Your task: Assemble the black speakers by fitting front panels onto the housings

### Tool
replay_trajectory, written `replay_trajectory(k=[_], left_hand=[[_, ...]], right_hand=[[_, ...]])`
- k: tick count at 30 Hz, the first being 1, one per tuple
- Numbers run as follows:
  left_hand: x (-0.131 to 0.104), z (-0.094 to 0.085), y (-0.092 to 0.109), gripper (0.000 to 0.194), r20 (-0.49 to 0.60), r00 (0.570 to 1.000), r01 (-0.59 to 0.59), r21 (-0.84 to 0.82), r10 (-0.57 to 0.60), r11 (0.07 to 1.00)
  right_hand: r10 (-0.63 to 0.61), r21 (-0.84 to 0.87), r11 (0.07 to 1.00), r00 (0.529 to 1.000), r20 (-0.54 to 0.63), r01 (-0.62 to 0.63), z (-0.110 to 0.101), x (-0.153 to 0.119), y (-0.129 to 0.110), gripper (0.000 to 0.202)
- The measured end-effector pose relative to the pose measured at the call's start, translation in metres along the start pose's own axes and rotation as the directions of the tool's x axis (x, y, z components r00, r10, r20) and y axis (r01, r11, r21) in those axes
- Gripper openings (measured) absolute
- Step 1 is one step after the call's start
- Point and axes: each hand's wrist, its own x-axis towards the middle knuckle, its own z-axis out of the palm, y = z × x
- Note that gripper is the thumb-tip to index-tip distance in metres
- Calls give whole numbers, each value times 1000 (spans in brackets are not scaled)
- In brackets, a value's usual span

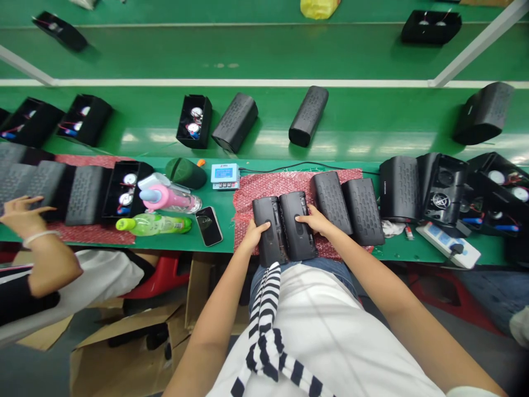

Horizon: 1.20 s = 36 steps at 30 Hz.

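Two black plastic housings stand side by side at the table's front edge, on red bubble wrap [273, 184]. My left hand [255, 234] grips the left housing [268, 242], its thumb on the face and the other fingers hidden. The right housing [298, 237] is held by my right hand [316, 220], thumb on its face and fingers around the far side. Just right of my right hand lie two black speaker shells with patterned faces, one nearer [332, 203] and one farther [364, 212].
Left of the wrap are a phone [209, 226], a green bottle [155, 224], a pink bottle [169, 198] and a small meter [225, 176]. A co-worker's hand [25, 218] is at far left. More speakers and a power strip [450, 245] lie right. Speakers sit on the green conveyor [144, 118].
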Motion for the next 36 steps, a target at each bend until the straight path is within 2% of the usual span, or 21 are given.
replay_trajectory(k=[14,18,23,36], left_hand=[[2,-3,-3,56,-1,1000,-3,5,3,1000],[1,-1,-2,56,11,1000,-8,7,8,1000],[1,0,-1,56,9,1000,-15,7,15,1000],[-1,1,2,56,7,1000,-21,-36,21,999]], right_hand=[[-24,-7,1000,1000,-3,24,1,5,7,63],[-64,8,998,995,72,64,-4,5,9,63],[-115,18,993,981,157,114,-10,2,10,83],[-129,-32,991,985,114,134,-8,2,13,84]])
